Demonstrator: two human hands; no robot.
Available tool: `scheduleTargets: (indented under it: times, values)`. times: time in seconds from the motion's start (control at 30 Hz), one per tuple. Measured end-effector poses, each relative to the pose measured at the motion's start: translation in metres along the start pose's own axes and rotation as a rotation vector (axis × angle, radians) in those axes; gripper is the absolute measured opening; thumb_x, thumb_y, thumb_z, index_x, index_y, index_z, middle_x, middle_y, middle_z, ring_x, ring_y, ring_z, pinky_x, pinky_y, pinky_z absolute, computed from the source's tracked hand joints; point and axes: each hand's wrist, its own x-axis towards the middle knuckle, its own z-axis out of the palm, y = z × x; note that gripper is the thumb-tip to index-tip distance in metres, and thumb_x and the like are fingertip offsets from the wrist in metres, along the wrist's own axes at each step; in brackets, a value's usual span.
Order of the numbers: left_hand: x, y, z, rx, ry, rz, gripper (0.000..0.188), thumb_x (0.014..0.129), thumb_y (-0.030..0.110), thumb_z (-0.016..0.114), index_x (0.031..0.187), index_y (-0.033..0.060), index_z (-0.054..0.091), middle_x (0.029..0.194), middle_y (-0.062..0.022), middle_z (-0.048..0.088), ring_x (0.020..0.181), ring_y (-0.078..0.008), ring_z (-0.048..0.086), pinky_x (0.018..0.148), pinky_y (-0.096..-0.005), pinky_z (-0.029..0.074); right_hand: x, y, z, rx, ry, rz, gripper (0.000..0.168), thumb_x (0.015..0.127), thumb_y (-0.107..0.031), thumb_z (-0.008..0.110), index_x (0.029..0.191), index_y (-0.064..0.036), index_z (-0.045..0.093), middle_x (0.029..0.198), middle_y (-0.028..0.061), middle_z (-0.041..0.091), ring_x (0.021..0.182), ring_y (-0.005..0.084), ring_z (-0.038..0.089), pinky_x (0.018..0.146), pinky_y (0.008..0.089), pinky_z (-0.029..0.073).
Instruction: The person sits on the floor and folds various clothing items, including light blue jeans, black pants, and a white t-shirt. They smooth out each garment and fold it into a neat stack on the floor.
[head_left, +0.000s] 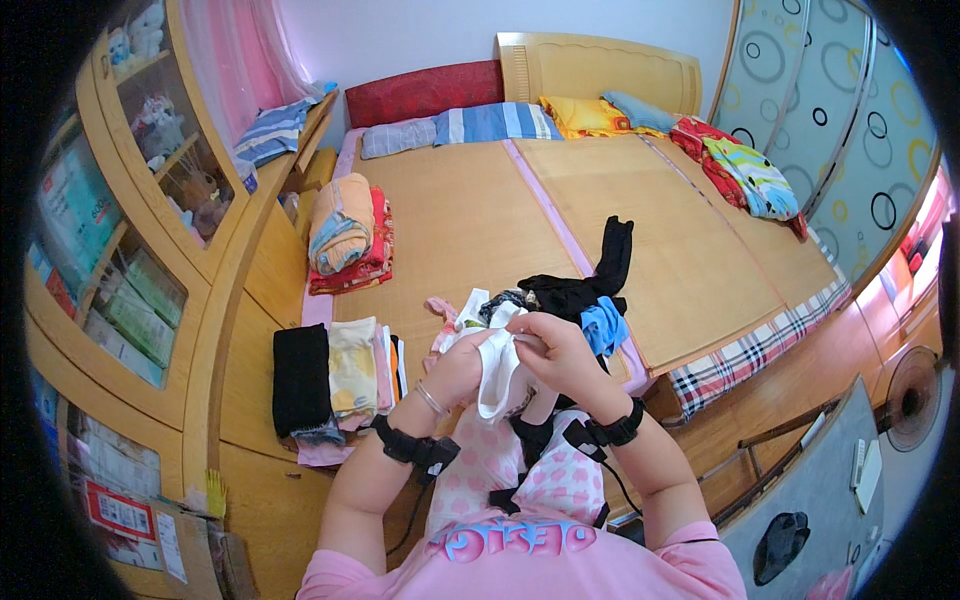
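Observation:
A small white cloth garment (495, 382) hangs in a loop between my two hands, above my lap. My left hand (459, 369) grips its left side, and my right hand (551, 346) pinches its upper edge with bent fingers. What kind of garment it is, I cannot tell. Just beyond my hands is a loose heap on the bed, with a long black garment (577, 292), a blue cloth (604, 327) and a pink cloth (439, 322). My hands partly hide this heap.
Folded clothes (352, 367) stand in a row at the bed's near left, with folded bedding (341, 232) behind them. The bed is covered by tan mats (450, 210). A glass-door cabinet (199, 277) lines the left; a grey table (817, 480) and a fan (911, 401) are at right.

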Motion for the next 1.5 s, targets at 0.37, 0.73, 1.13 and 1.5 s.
scheduleTargets:
  times: [0.37,0.73,1.13,1.5]
  values:
    - [-0.007,0.014,0.008,0.700,0.157,0.358,0.017,0.093,0.006,0.049,0.100,-0.0009,0.064,0.097,-0.0082,0.065,0.089,-0.0141,0.062,0.080,-0.0273,0.049,-0.005,0.017,-0.016,-0.004,0.037,0.055,0.015,0.079,-0.011,0.065,0.087,-0.002,0.057,0.077,0.0117,0.055,0.067,0.0218,0.056,0.059,0.0323,0.046]
    - [-0.023,-0.019,0.002,0.659,0.363,0.412,0.037,0.084,0.011,0.069,0.117,0.0013,0.057,0.095,-0.0022,0.056,0.085,-0.0095,0.055,0.071,-0.0247,0.047,-0.002,0.026,-0.022,0.145,0.021,0.162,0.009,0.089,-0.010,0.060,0.092,-0.005,0.053,0.078,-0.0017,0.049,0.070,0.0059,0.046,0.059,0.0221,0.038]
    - [-0.013,-0.017,-0.001,1.244,0.321,0.716,0.047,0.081,0.029,0.074,0.115,-0.0009,0.060,0.101,-0.0102,0.065,0.091,-0.0216,0.063,0.079,-0.0337,0.050,-0.004,0.016,-0.021,0.049,-0.035,0.130,0.016,0.085,-0.012,0.065,0.094,-0.001,0.058,0.081,0.0102,0.060,0.073,0.0184,0.059,0.064,0.0306,0.048]
    - [-0.007,0.008,-0.028,0.294,0.122,0.254,0.018,0.089,0.009,0.053,0.105,0.0034,0.060,0.101,-0.0054,0.062,0.095,-0.0142,0.059,0.087,-0.0285,0.046,-0.035,0.029,0.027,0.147,0.108,0.184,0.033,0.077,-0.009,0.072,0.105,-0.006,0.056,0.080,0.0006,0.053,0.064,0.0089,0.048,0.057,0.0241,0.042]
